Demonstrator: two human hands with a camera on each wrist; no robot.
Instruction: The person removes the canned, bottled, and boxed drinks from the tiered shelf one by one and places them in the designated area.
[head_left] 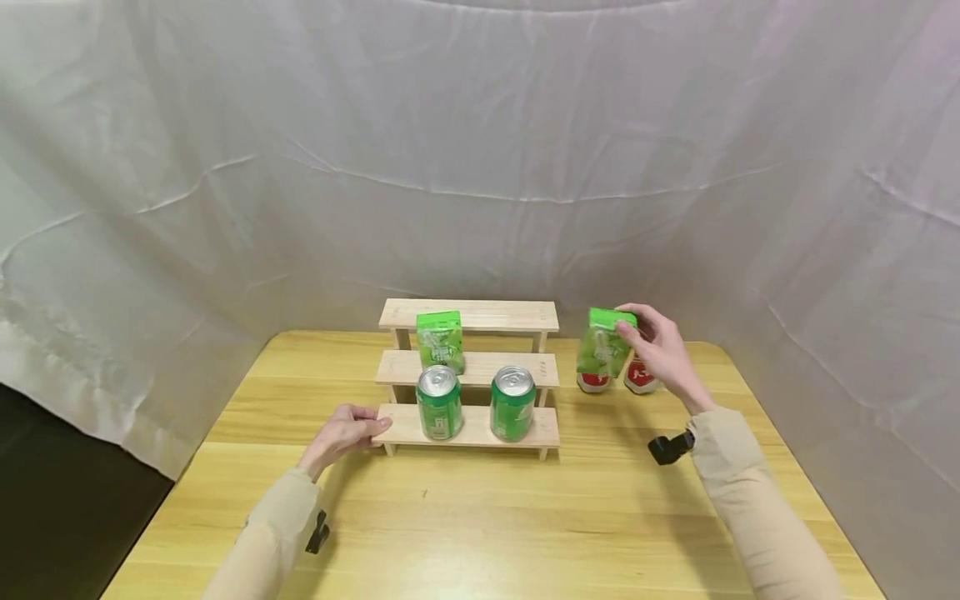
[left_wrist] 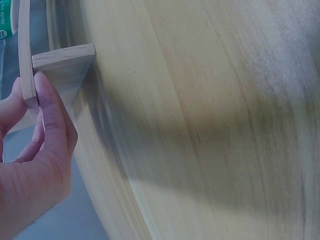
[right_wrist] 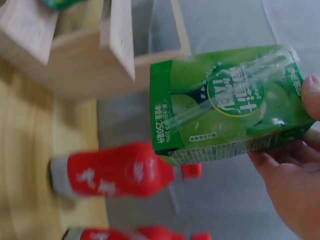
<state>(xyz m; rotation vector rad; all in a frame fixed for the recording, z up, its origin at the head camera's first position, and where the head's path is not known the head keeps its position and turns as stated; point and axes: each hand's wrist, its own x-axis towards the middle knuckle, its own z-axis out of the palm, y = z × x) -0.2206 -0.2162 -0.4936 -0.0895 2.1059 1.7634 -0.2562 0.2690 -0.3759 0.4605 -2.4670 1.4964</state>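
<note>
My right hand point(head_left: 660, 350) grips a green juice box point(right_wrist: 225, 97) with a grape picture and a straw in clear wrap on its side. The box is held in the air, right of a three-tier wooden shelf point(head_left: 480, 312). At the shelf's lower left, my left hand point(head_left: 348, 432) pinches the end of the bottom board point(left_wrist: 27, 50) between thumb and fingers. Another green juice box point(head_left: 440, 340) stands upright on the middle tier, toward the left. Two green cans, a left can point(head_left: 439, 408) and a right can point(head_left: 513, 408), stand on the bottom tier.
Two red bottles with red caps, one bottle point(right_wrist: 120, 171) and another bottle point(right_wrist: 135, 234), stand on the table right of the shelf, partly hidden in the head view. A grey-white curtain point(head_left: 480, 167) hangs behind the wooden table point(head_left: 480, 525).
</note>
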